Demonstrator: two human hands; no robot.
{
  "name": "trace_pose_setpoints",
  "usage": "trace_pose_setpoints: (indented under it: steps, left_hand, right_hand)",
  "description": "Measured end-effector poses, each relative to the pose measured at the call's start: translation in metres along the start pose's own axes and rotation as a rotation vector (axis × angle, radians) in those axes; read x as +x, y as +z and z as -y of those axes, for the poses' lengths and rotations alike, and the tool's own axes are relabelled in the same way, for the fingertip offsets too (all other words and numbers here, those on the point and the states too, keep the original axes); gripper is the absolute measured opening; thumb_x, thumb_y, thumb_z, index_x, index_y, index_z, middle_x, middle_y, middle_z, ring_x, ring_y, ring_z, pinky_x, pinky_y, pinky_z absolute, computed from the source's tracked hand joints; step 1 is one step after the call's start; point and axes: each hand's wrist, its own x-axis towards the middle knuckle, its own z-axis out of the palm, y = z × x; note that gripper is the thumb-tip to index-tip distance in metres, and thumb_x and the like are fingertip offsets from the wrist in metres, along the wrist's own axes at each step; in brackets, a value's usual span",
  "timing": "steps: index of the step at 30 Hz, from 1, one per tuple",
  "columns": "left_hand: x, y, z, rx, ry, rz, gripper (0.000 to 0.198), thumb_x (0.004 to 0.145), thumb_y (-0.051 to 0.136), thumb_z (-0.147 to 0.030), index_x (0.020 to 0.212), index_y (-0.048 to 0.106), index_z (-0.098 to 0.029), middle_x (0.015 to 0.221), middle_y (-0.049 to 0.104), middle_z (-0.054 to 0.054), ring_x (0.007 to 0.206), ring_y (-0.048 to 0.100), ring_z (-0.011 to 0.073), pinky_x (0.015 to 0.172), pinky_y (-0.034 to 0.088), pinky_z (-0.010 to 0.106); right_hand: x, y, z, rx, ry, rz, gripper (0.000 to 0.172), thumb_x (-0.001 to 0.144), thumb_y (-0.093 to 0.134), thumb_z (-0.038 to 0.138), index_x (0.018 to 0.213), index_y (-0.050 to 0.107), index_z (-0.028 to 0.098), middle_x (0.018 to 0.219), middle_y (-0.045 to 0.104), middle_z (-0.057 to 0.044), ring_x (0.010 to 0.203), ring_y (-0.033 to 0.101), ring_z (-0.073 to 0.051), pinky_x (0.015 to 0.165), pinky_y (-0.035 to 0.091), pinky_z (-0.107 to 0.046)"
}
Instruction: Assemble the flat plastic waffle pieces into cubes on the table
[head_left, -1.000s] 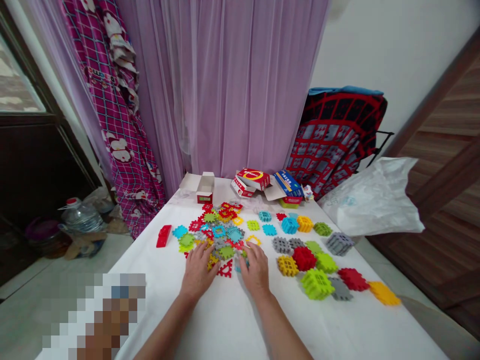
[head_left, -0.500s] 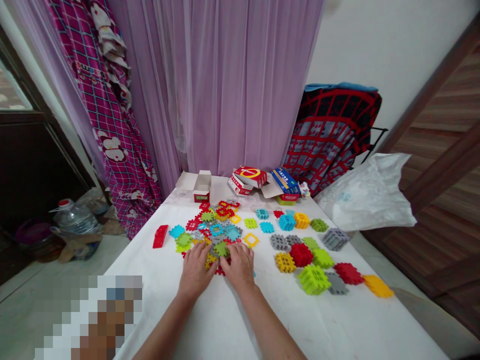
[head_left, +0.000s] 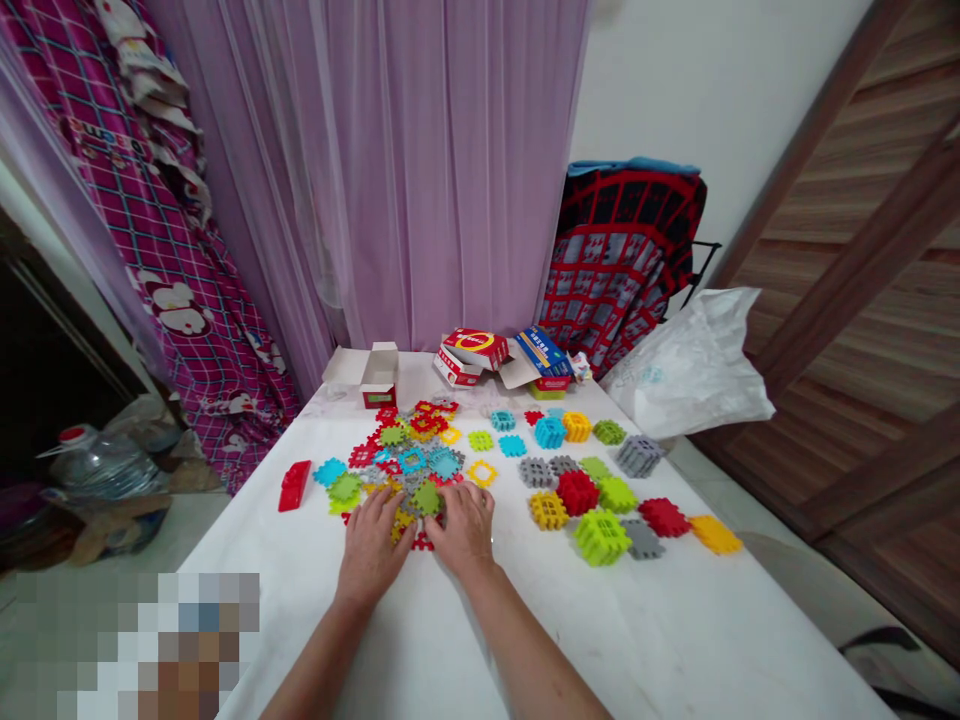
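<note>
A heap of interlocking notched plastic tiles in red, grey, yellow, blue and green lies on the white-covered table [head_left: 315, 640]. My left hand [head_left: 373, 545] rests palm down on the heap's near left side, fingers spread over yellow and grey tiles. Opposite it, my right hand [head_left: 463, 528] lies on the near right side with its fingers stretched forward. A green tile [head_left: 427, 498] shows between the hands, beside my right index finger. Both thumbs point inward above red tiles [head_left: 422, 541] at the heap's near edge. What lies under the palms is hidden.
Right of the heap stand sorted stacks, among them a red stack [head_left: 577, 492], a lime green stack [head_left: 602, 537] and a grey stack [head_left: 640, 455]. Opened boxes [head_left: 476, 348] line the back edge. A red plastic piece [head_left: 295, 486] lies left; a white bag [head_left: 690, 365] hangs right.
The camera view has turned a little to the right, so everything appears shifted left. Both hands keep about the same place on the heap, with the green tile still between them.
</note>
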Motion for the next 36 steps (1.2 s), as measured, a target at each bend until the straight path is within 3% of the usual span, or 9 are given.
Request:
trace_pose_setpoints:
  steps: [7,12,17,21,26,31,36]
  left_hand:
    - [0.0,0.001,0.001,0.009,-0.005,0.005,0.041,0.087,0.053,-0.04,0.124,0.062,-0.024,0.131,0.063,0.011,0.126,0.054,0.0304,0.106,0.041,0.053]
    - [-0.001,0.001,0.002,0.024,0.006,0.012,0.042,0.087,0.052,-0.039,0.125,0.062,-0.023,0.131,0.063,0.012,0.125,0.055,0.0307,0.106,0.041,0.053]
    - [-0.001,0.002,0.004,0.037,0.017,0.007,0.042,0.088,0.051,-0.039,0.124,0.063,-0.023,0.132,0.063,0.012,0.125,0.055,0.0303,0.105,0.042,0.051]
    - [-0.001,0.004,0.006,0.06,0.026,-0.013,0.042,0.088,0.049,-0.041,0.124,0.063,-0.023,0.132,0.063,0.011,0.124,0.055,0.0302,0.104,0.043,0.05]
    - [0.001,0.008,0.01,0.069,0.041,-0.003,0.044,0.088,0.048,-0.043,0.123,0.064,-0.022,0.13,0.065,0.011,0.123,0.056,0.0304,0.102,0.044,0.05]
    - [0.002,0.01,0.012,0.071,0.04,0.005,0.047,0.089,0.046,-0.044,0.125,0.064,-0.02,0.131,0.064,0.013,0.123,0.056,0.0309,0.102,0.044,0.05]
    - [0.002,0.01,0.013,0.088,0.051,-0.001,0.046,0.089,0.045,-0.044,0.123,0.065,-0.02,0.13,0.064,0.013,0.123,0.056,0.0308,0.101,0.045,0.049]
  right_hand:
    - [-0.001,-0.018,0.003,0.067,0.004,-0.112,0.028,0.076,0.067,0.028,0.102,0.06,0.023,0.1,0.068,-0.005,0.106,0.054,-0.027,0.099,0.031,-0.044]
    - [0.011,-0.075,-0.01,0.035,0.021,-0.218,0.03,0.077,0.067,0.036,0.102,0.059,0.021,0.102,0.068,-0.008,0.104,0.055,-0.027,0.095,0.034,-0.041]
    - [0.044,-0.151,-0.082,-0.113,0.187,-0.295,0.037,0.074,0.066,0.047,0.1,0.062,0.021,0.1,0.069,-0.008,0.098,0.058,-0.028,0.089,0.037,-0.041]
    - [0.062,-0.186,-0.153,-0.292,0.406,-0.163,0.042,0.07,0.069,0.048,0.1,0.065,0.019,0.098,0.071,-0.008,0.099,0.06,-0.03,0.085,0.039,-0.042]
    - [0.06,-0.188,-0.201,-0.478,0.579,0.056,0.04,0.073,0.068,0.05,0.101,0.067,0.022,0.104,0.072,-0.006,0.107,0.059,-0.031,0.085,0.041,-0.042]
    - [0.06,-0.184,-0.212,-0.588,0.691,0.203,0.041,0.081,0.06,0.053,0.109,0.066,0.025,0.11,0.07,-0.007,0.11,0.059,-0.029,0.088,0.042,-0.042]
    - [0.062,-0.182,-0.214,-0.605,0.685,0.232,0.042,0.082,0.059,0.052,0.111,0.066,0.023,0.112,0.07,-0.009,0.113,0.058,-0.031,0.09,0.042,-0.042]
